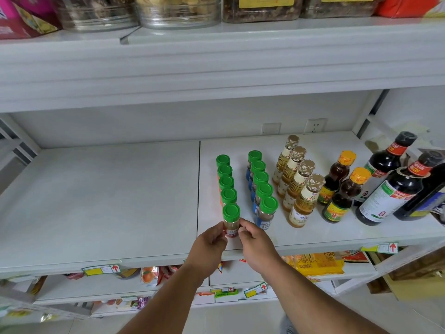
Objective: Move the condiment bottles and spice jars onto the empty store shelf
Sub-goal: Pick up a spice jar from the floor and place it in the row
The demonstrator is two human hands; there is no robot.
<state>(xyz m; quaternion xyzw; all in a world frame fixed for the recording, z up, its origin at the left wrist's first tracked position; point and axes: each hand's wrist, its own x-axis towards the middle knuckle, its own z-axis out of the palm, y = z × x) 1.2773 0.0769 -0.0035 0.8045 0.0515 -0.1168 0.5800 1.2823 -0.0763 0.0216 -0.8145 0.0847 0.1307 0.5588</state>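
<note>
Near the shelf (101, 213) front edge, left hand (212, 239) and right hand (252, 242) pinch the front spice jar (231, 220), each grip steadying it upright, seemingly to align its green-capped row (226, 182).

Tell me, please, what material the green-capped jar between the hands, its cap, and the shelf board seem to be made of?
Spice jar: clear glass or hard plastic, since brown powder shows through; which one I cannot tell. Green cap: likely moulded plastic, glossy with a ribbed edge. Shelf board: probably painted sheet metal, matte pale grey with a thin folded front lip.
</note>
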